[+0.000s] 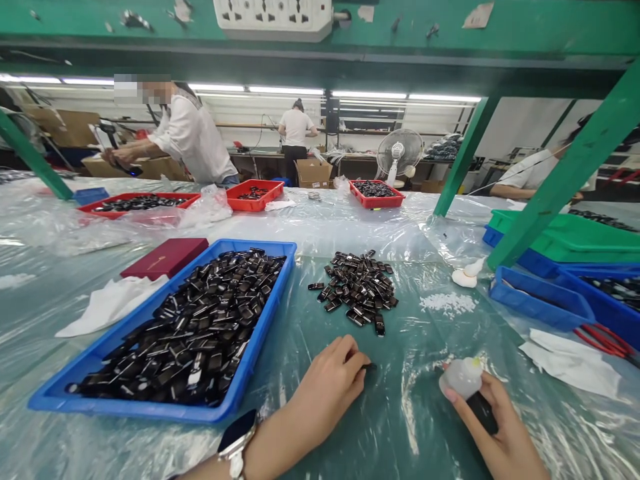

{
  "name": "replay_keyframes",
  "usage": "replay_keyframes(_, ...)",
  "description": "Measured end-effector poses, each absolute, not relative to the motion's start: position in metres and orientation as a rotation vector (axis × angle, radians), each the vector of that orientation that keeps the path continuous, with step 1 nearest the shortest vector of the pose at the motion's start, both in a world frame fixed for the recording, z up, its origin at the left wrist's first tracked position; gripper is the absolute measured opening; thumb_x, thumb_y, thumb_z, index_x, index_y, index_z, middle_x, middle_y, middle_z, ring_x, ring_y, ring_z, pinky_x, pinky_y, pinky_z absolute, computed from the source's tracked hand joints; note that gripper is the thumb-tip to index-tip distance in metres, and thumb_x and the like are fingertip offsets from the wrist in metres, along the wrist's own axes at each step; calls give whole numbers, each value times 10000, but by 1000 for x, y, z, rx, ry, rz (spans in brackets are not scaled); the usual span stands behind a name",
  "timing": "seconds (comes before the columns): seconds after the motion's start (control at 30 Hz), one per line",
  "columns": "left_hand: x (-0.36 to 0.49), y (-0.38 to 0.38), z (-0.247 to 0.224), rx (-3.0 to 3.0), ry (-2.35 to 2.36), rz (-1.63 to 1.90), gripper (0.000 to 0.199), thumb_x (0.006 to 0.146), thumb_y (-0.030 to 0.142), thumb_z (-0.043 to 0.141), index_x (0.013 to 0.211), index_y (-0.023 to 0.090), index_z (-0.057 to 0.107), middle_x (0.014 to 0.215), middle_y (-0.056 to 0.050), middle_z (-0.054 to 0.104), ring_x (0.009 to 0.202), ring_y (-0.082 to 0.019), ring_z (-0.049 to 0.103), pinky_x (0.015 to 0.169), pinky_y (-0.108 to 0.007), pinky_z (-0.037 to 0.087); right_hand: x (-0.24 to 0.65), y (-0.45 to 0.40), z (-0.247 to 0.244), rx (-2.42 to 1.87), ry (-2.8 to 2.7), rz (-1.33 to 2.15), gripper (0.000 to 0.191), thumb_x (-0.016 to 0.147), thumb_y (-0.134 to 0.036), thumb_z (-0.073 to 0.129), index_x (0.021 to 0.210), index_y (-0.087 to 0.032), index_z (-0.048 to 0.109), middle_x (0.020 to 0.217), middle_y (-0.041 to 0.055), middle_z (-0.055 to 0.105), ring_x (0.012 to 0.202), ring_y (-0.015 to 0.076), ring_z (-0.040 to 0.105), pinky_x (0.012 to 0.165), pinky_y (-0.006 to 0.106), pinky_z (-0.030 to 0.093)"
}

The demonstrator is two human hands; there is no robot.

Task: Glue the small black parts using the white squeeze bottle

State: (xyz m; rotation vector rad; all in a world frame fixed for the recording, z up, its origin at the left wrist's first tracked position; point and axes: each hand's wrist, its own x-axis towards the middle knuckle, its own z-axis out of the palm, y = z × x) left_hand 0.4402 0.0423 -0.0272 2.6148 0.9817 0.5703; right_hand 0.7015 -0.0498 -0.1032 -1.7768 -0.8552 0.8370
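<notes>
My left hand (333,377), with a watch on its wrist, is closed round a small black piece (370,366) whose end sticks out past the fingertips. On the right, my right hand (493,417) grips a translucent white bottle (463,377) between thumb and fingers; something black shows under the bottle, partly hidden by the hand. Beyond my left hand lies a loose pile of small black pieces (357,283) on the plastic-covered table. A long blue tray (260,347) full of similar black pieces stands to the left. Small white bits (449,303) are scattered right of the pile.
A dark red box (167,258) and white paper (113,303) lie left of the tray. Blue bins (540,297), red-handled pliers (605,339) and white tissue (570,360) are at right. Green posts (467,157) rise from the table. Red trays (255,195) and people stand farther back.
</notes>
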Motion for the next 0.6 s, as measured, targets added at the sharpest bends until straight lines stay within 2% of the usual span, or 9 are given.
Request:
replay_keyframes(0.1, 442, 41, -22, 2349, 980, 638, 222, 930, 84, 477, 1040, 206, 627, 1055, -67, 615, 919, -213, 611, 775, -335, 504, 701, -50, -103, -1765, -875, 813, 712, 764, -705, 647, 1321, -284, 504, 1420, 109, 545, 1290, 372, 514, 686, 311, 605)
replay_keyframes(0.17, 444, 39, -17, 2111, 1018, 645, 165, 904, 109, 511, 971, 202, 628, 998, -50, 667, 903, -212, 637, 784, -336, 498, 701, -51, -103, -1748, -893, 799, 698, 771, -694, 649, 1318, -282, 511, 1408, 105, 558, 1283, 364, 522, 694, 305, 602)
replay_keyframes(0.27, 446, 38, -14, 1957, 1077, 646, 101, 912, 185, 507, 844, 190, 581, 858, -39, 703, 793, -197, 663, 666, -286, 497, 699, -54, -100, -1738, -926, 761, 657, 787, -686, 643, 1292, -280, 528, 1375, 95, 587, 1288, 342, 520, 694, 281, 589)
replay_keyframes(0.37, 444, 40, -18, 1907, 1067, 686, 180, 944, 244, 466, 769, 208, 444, 864, -44, 732, 719, -163, 674, 566, -231, 487, 696, -56, -96, -1754, -949, 726, 631, 802, -687, 628, 1274, -279, 534, 1343, 92, 609, 1293, 333, 513, 689, 279, 575)
replay_keyframes(0.47, 441, 40, -23, 2058, 1025, 782, 189, 938, 213, 464, 773, 224, 372, 800, -25, 728, 615, -129, 652, 514, -203, 470, 694, -55, -90, -1741, -978, 717, 622, 808, -676, 631, 1267, -269, 527, 1334, 105, 611, 1276, 337, 524, 678, 292, 564)
replay_keyframes(0.6, 437, 37, -26, 2470, 861, 888, 55, 900, 159, 489, 867, 200, 503, 724, -19, 668, 588, -145, 614, 520, -237, 446, 691, -54, -79, -1750, -914, 746, 655, 786, -702, 636, 1259, -260, 539, 1350, 119, 602, 1262, 354, 536, 670, 308, 568)
